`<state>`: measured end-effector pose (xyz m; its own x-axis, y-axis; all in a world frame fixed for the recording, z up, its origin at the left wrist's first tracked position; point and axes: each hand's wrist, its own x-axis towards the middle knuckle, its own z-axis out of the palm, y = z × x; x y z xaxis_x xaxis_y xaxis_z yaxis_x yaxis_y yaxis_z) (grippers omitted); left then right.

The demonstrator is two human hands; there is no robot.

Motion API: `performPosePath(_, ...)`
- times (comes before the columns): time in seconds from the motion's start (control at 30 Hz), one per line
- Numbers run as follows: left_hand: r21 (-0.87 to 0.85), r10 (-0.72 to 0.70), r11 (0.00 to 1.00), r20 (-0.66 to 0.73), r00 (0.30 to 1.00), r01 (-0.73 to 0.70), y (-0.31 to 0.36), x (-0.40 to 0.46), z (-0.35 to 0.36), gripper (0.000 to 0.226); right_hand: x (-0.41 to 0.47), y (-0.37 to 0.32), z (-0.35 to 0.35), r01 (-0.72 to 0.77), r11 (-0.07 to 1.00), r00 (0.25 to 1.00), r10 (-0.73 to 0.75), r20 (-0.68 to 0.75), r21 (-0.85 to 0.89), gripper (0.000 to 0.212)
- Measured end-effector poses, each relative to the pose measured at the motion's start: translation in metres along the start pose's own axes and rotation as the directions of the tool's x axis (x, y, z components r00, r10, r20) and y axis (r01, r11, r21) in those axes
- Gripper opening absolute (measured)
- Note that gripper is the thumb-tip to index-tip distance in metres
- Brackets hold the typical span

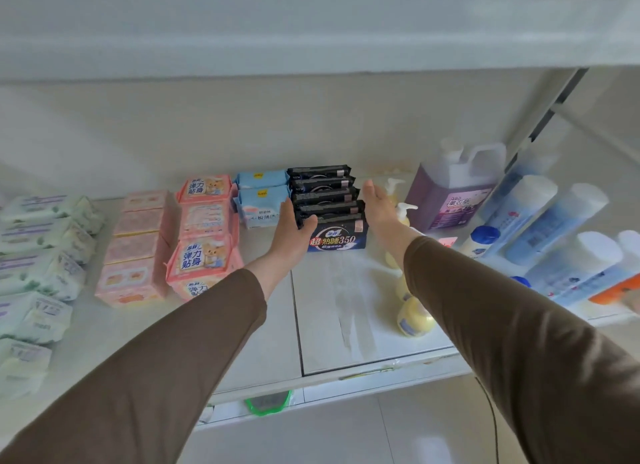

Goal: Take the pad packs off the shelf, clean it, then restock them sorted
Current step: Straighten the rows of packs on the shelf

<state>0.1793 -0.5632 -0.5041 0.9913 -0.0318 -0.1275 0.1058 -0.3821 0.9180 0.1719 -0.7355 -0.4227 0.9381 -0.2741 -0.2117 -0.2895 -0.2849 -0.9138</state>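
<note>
— Where do the dark pad packs (329, 203) stand?

— In a row running from the shelf's (311, 325) back edge toward the front, just right of the light blue packs (263, 200).

— And the hands?

— The left hand (292, 229) presses the row's left side, thumb on the front pack. The right hand (379, 203) (fingers (369, 189) straight, relaxed) lies along the right side; whether it touches, I cannot tell.

— Other packs?

— Pink packs (204, 235) and pale green packs (41, 255) toward the left edge; bottles (453, 189) toward the right edge.
</note>
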Motion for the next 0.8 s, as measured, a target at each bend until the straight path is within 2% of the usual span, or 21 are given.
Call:
performPosePath(0.07,-0.034,-0.022,0.999,-0.015,1.0,0.022,-0.003,0.003,0.005,0.081,-0.008,-0.014,0.0,-0.006,0.999,1.0,0.007,0.022,-0.036,0.047)
performPosePath(0.13,-0.093,-0.006,0.996,-0.036,0.999,0.003,-0.005,0.004,0.007,0.07,0.044,0.029,0.006,-0.031,0.999,0.998,0.032,0.045,-0.033,0.048)
performPosePath(0.2,-0.119,0.001,0.993,-0.057,0.998,-0.008,-0.017,0.012,0.009,0.064,0.062,0.04,0.017,-0.063,0.998,0.993,0.064,0.099,-0.012,0.053)
performPosePath(0.37,-0.123,0.008,0.992,-0.063,0.998,-0.016,-0.023,0.022,0.014,0.064,0.114,0.075,0.028,-0.125,0.991,0.979,0.115,0.17,0.05,0.063)
performPosePath(0.57,-0.181,0.002,0.984,-0.02,1.0,-0.006,-0.004,0.012,0.022,0.058,0.087,0.051,0.028,-0.157,0.981,0.974,0.134,0.183,0.117,0.054)
performPosePath(0.67,-0.177,-0.003,0.984,-0.027,1.0,-0.002,-0.002,0.01,0.022,0.067,0.084,0.048,0.027,-0.146,0.984,0.976,0.127,0.177,0.099,0.053)
performPosePath(0.8,-0.186,-0.005,0.983,-0.037,0.999,-0.002,-0.002,0.011,0.021,0.064,0.086,0.048,0.029,-0.158,0.981,0.974,0.137,0.182,0.109,0.05)
